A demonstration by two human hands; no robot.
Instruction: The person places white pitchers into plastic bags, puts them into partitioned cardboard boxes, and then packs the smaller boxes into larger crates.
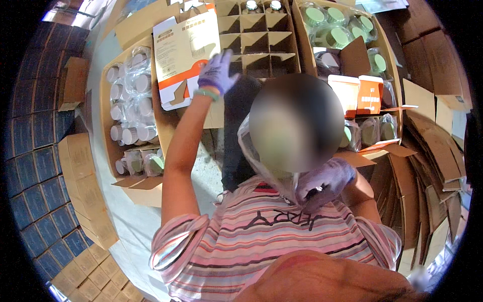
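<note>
My left hand, in a purple glove, is stretched forward with its fingers spread against the right edge of a flat white and orange carton. Close to my chest, my right hand, also gloved in purple, pinches the lower end of a clear plastic bag. The bag wraps a round object that is blurred out. Below both hands is my striped shirt.
A cardboard box with dividers stands ahead, two jars in its far cells. A box of bagged white-lidded jars is at left, green-lidded jars and orange cartons at right. Flattened cardboard is stacked far right, folded boxes left.
</note>
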